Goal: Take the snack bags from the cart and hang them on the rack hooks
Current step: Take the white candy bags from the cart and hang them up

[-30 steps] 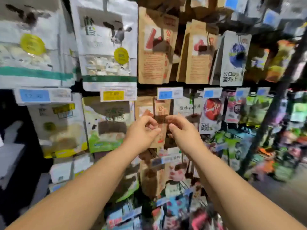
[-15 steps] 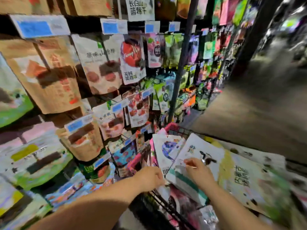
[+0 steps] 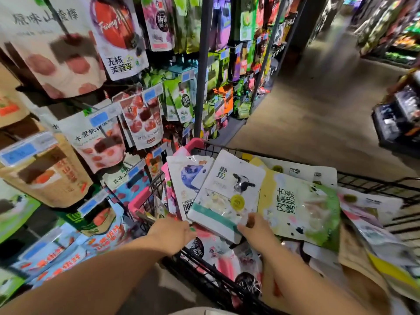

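Store aisle flooring stretches ahead of us on the right, and a hanging rack (image 3: 201, 71) crowded with snack pouches fills our left side. Below us stands a black wire cart (image 3: 204, 267) with pink corner trim, heaped with snack bags.

Our right hand (image 3: 258, 233) grasps a white cow-print bag (image 3: 227, 192) with a teal stripe and a yellow round sticker, thumb on the front near its lower right corner, fingers hidden behind it. The bag tilts up and away from the grip, raised a little above the pile in the cart. Our left hand (image 3: 172, 234) sits just left of that grip at the bag's lower left corner, fingers curled; we cannot tell whether it is pinching the bag or only touching its edge.

Just right of the grip, partly under the held bag, lies a green and yellow pouch (image 3: 304, 208). Behind the held bag, to the upper left, a white blueberry pouch (image 3: 184, 178) stands in the cart. Blue price tags (image 3: 98, 118) hang on the rack hooks farther left.
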A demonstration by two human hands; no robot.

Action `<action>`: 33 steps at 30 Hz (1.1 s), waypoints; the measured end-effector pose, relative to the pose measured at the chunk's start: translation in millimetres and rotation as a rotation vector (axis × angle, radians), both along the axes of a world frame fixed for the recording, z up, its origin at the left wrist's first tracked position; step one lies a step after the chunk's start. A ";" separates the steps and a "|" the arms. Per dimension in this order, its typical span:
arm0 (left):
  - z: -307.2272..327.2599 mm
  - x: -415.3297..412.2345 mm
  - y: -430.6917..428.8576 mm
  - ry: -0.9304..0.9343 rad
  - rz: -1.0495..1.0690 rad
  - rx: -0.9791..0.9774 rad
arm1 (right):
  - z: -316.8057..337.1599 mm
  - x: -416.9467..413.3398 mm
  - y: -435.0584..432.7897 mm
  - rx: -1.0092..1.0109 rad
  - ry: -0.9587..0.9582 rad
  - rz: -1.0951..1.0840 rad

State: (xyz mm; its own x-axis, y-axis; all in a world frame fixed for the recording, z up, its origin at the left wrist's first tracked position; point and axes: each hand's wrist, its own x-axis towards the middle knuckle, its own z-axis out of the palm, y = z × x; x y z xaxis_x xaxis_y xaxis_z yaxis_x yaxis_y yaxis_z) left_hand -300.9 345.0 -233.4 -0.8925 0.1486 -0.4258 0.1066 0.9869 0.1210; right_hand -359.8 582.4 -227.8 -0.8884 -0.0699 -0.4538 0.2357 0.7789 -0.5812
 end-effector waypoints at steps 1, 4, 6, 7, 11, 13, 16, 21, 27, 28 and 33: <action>2.5 -0.2 1.8 -0.006 0.008 -0.007 | -0.8 -1.2 -2.0 -0.043 -0.011 -0.061; 0.5 0.9 1.1 -0.027 0.087 0.030 | -8.4 -5.1 -6.0 -0.294 -0.093 -0.319; -0.9 3.3 -2.2 -0.027 0.103 0.067 | -12.4 -7.4 -8.9 -0.408 -0.140 -0.419; -1.2 4.5 -3.5 -0.022 0.110 0.093 | -14.0 -8.3 -10.4 -0.442 -0.154 -0.432; 3.0 9.9 -4.2 -0.016 0.248 0.271 | -8.7 -7.5 -19.9 -0.598 -0.111 -0.434; 3.5 9.6 -6.4 -0.022 0.339 0.363 | -6.3 -8.4 -23.9 -0.608 -0.040 -0.388; 1.6 7.0 -9.6 -0.010 0.475 0.487 | 6.5 -2.0 -33.6 -0.641 0.006 -0.306; 0.1 0.9 -22.1 -0.020 0.761 0.781 | 17.9 10.0 -33.7 -0.661 0.069 -0.180; 16.1 12.7 -20.5 -0.354 0.947 1.543 | 14.7 25.1 -48.1 -0.790 -0.017 -0.252; 13.2 15.1 -18.3 -0.416 0.996 1.623 | 15.2 26.6 -49.9 -0.780 -0.008 -0.241; 8.8 31.0 -9.8 -0.262 0.960 1.590 | 16.9 28.3 -48.0 -0.713 0.029 -0.133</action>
State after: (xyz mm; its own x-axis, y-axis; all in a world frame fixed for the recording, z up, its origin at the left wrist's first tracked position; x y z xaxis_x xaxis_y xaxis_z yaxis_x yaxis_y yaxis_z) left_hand -269.9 335.2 -224.6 -0.8447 0.0446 -0.5334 -0.5141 -0.3450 0.7853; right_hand -331.5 534.4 -210.8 -0.9209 -0.2305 -0.3143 0.2788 0.1739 -0.9445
